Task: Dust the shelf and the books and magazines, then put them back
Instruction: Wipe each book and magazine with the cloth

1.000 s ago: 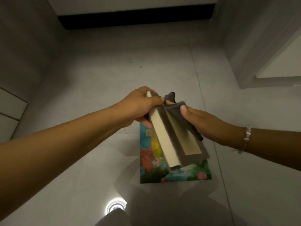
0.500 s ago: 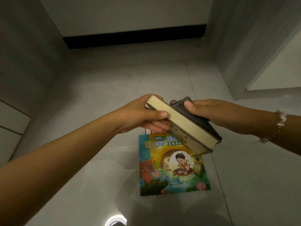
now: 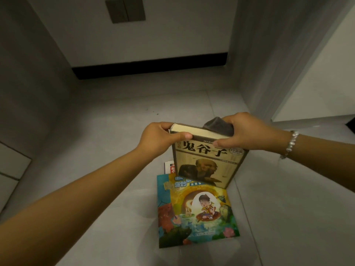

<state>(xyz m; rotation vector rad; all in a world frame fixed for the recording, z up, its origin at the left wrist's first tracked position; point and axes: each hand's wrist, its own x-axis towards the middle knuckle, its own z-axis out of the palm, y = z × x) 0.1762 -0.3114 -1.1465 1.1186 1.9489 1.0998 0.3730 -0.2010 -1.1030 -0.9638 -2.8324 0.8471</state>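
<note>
A thick tan book (image 3: pixel 207 166) with large dark characters on its cover hangs upright above the floor, cover facing me. My left hand (image 3: pixel 159 139) grips its top left corner, thumb on the cover. My right hand (image 3: pixel 244 133) grips the top right corner and also holds a dark grey cloth (image 3: pixel 219 125) bunched against the book's top edge. Under it, flat on the grey floor tiles, lies a colourful children's magazine (image 3: pixel 196 214). A white and red publication (image 3: pixel 170 167) peeks out from beneath, mostly hidden.
A white wall with a black baseboard (image 3: pixel 149 69) and a grey switch plate (image 3: pixel 124 9) stands ahead. Grey panels close in on the left (image 3: pixel 28 73) and right (image 3: pixel 269 54). A white surface (image 3: pixel 317 83) lies at the far right.
The book turned from lying tilted with its page edge toward me to upright with its cover facing me. Both hands shifted to its top corners. The view tilted up, showing more wall.
</note>
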